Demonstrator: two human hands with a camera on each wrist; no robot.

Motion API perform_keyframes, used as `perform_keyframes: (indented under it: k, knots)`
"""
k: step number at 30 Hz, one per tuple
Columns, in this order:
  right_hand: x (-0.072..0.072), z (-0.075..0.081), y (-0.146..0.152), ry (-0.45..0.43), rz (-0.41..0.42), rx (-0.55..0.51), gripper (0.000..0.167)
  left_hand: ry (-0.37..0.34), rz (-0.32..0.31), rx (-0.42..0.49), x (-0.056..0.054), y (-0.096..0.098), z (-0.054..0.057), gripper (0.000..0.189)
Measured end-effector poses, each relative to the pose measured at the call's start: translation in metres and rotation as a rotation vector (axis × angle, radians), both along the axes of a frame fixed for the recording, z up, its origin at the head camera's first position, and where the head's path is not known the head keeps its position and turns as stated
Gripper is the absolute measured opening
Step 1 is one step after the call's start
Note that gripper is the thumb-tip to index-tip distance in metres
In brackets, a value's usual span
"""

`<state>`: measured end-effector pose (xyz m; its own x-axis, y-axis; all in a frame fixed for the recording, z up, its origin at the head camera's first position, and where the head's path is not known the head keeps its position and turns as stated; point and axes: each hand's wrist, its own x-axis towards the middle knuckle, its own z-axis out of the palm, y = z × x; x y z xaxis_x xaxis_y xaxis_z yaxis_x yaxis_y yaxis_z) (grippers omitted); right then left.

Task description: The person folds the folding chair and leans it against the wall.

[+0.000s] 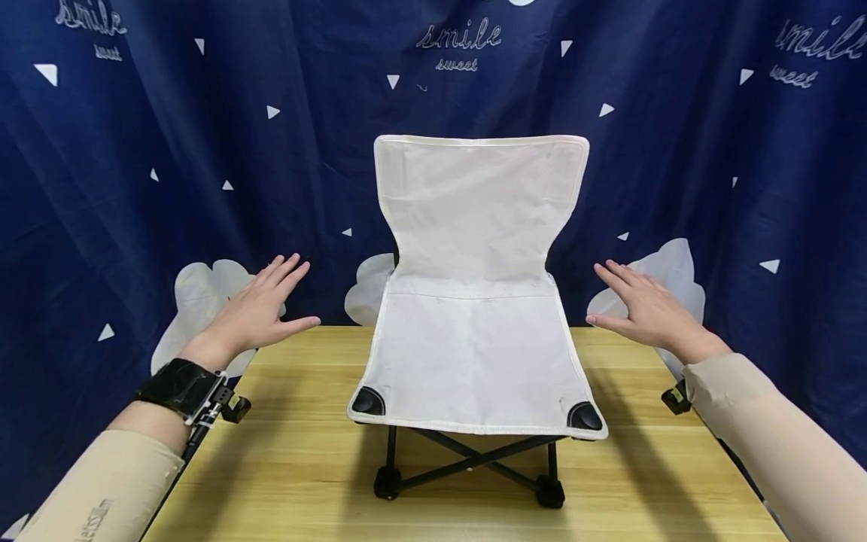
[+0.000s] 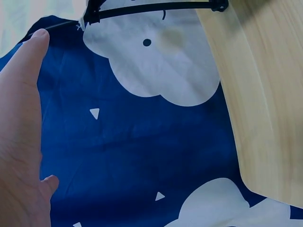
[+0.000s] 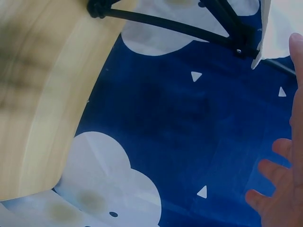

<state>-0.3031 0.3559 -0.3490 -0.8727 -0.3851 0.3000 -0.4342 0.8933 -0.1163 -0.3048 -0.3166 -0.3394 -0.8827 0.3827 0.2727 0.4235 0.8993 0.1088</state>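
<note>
A white folding chair [image 1: 474, 346] with a fabric seat and back stands unfolded on the wooden table. Its crossed black legs [image 1: 474, 458] and black corner caps show at the front. To the left of the chair, my left hand [image 1: 254, 309] is held in the air with straight, spread fingers, touching nothing. On the other side, my right hand [image 1: 650, 309] hovers likewise, fingers extended and apart from the chair. Part of the chair's black frame [image 2: 151, 8] appears at the top of the left wrist view, and a frame bar [image 3: 170, 26] crosses the right wrist view.
The wooden table [image 1: 284, 467] lies under the chair, its far edge just behind it. A dark blue curtain [image 1: 305, 188] with white triangles, clouds and lettering hangs behind and at both sides. A black strap with a mount [image 1: 183, 390] circles the left wrist.
</note>
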Motion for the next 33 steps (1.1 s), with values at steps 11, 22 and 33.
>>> perform_keyframes:
  k: [11, 22, 33]
  knots:
    - [0.002, 0.001, -0.003, 0.063, 0.037, -0.03, 0.096, 0.024, -0.037, 0.024, -0.001, -0.001, -0.005, 0.103]
    - [0.006, 0.0, -0.007, 0.056, 0.024, -0.044, 0.094, 0.067, -0.078, 0.041, 0.004, 0.003, -0.007, 0.101]
    - [0.01, 0.002, -0.013, 0.081, 0.057, -0.054, 0.093, 0.096, -0.103, 0.036, 0.011, 0.009, -0.008, 0.099]
